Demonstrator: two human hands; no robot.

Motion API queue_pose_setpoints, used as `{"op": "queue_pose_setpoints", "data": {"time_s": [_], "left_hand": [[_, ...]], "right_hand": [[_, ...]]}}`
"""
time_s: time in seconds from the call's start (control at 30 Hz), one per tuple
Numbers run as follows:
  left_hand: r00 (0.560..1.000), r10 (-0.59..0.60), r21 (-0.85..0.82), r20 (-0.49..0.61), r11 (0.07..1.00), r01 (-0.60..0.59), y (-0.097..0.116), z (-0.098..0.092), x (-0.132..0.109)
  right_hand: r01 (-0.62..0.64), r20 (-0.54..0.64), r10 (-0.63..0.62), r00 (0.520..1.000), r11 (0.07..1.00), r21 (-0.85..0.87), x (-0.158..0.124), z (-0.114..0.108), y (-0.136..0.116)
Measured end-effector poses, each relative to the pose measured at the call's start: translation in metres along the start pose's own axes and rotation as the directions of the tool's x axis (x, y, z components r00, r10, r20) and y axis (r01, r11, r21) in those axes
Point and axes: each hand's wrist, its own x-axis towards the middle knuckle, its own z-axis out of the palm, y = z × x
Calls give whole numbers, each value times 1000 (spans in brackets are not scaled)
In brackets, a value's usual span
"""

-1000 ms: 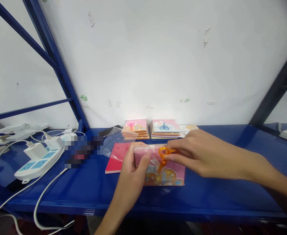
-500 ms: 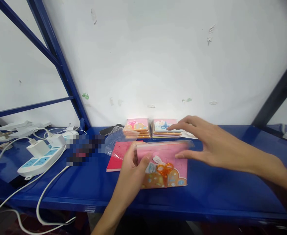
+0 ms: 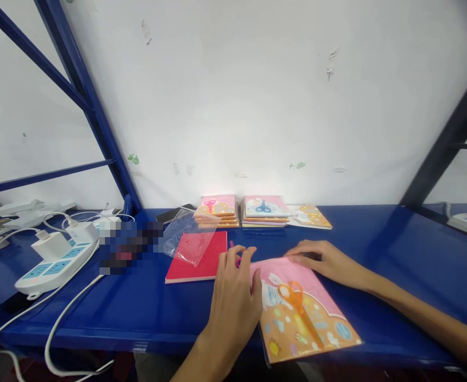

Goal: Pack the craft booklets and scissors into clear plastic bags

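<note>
A clear-wrapped pink and orange booklet packet (image 3: pixel 329 313) with orange scissors (image 3: pixel 297 297) on its front lies slanted at the table's front edge. My right hand (image 3: pixel 329 260) pinches its top edge, thumb above and the other fingers partly hidden. At the packet's left side is my left hand (image 3: pixel 233 302), fingers bent and apart, thumb beside the packet's edge. Just behind its fingertips, purple scissors (image 3: pixel 232 245) show only in part. A red booklet (image 3: pixel 201 246) lies left of them, partly covered by an empty clear plastic sleeve (image 3: pixel 183 236).
Two stacks of similar packets, one left (image 3: pixel 217 207) and one right (image 3: pixel 263 209), stand against the wall, with a loose orange and white sheet (image 3: pixel 311 216) beside them. A dark phone (image 3: pixel 173 214) lies behind the sleeve. A power strip (image 3: pixel 58 268) with white cables occupies the left side.
The packet has come down from the raised position onto the table's front edge, turned aslant. My right hand has closed on its top edge; my left hand has let go of it.
</note>
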Motion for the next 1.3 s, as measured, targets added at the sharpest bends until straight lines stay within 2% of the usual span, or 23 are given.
{"op": "queue_pose_setpoints", "data": {"time_s": [0.07,0.17,0.3,0.4,0.6,0.83,0.93,1.1,1.13,1.3], "left_hand": [[996,74,42,40,996,-76,4,0,-3],[983,122,41,135,991,-128,7,0,-5],[952,183,106,246,971,-214,2,5,-4],[935,165,119,314,970,-211,-1,8,-3],[944,171,112,283,971,-210,1,9,-1],[949,192,145,249,962,-232,-5,12,-4],[931,246,213,269,928,-306,-4,11,-4],[832,328,292,446,826,-482,0,6,-1],[827,328,290,457,824,-487,0,5,0],[860,310,193,405,891,-411,3,0,3]], "right_hand": [[47,-58,-54,997,993,-111,-2,5,5],[113,-92,-139,986,965,-237,-3,10,9],[156,-106,-192,976,949,-275,-4,11,11],[178,-90,-210,974,946,-271,-5,8,10],[177,-77,-201,977,953,-246,-7,-1,4],[208,-52,-235,971,929,-307,-12,-4,-6],[230,-25,-250,968,924,-306,-14,-7,-4],[304,7,-314,949,914,-270,-15,-7,3],[309,6,-319,948,915,-260,-15,-6,3],[305,18,-308,951,930,-207,-10,4,-7]]}}
